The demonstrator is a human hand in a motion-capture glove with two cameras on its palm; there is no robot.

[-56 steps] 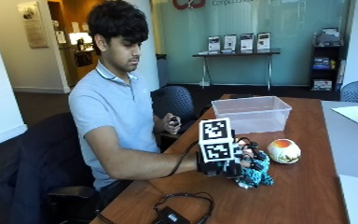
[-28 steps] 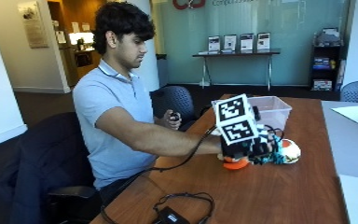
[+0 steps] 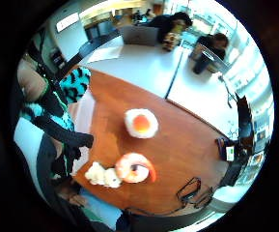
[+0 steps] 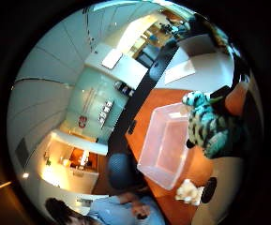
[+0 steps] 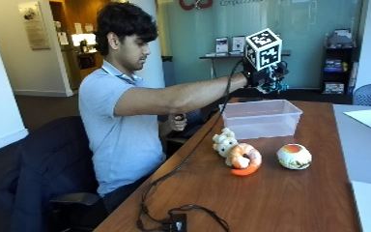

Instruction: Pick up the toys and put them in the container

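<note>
Shrimp toy (image 3: 135, 167) w/ white plush (image 3: 102, 175) beside it, egg toy (image 3: 141, 123) apart, on table (image 3: 187, 140).

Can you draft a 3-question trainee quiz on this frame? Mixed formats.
1. True or false: the gloved right hand holds the teal striped plush toy in the air above the clear plastic container.
2. Multiple choice: which toy lies on the table between the white plush toy and the egg-shaped plush ball? A) a red car B) the orange shrimp plush C) a green frog
3. Fill in: the number of toys left on the table is ___.

Key: 1 true; 2 B; 3 three.
</note>
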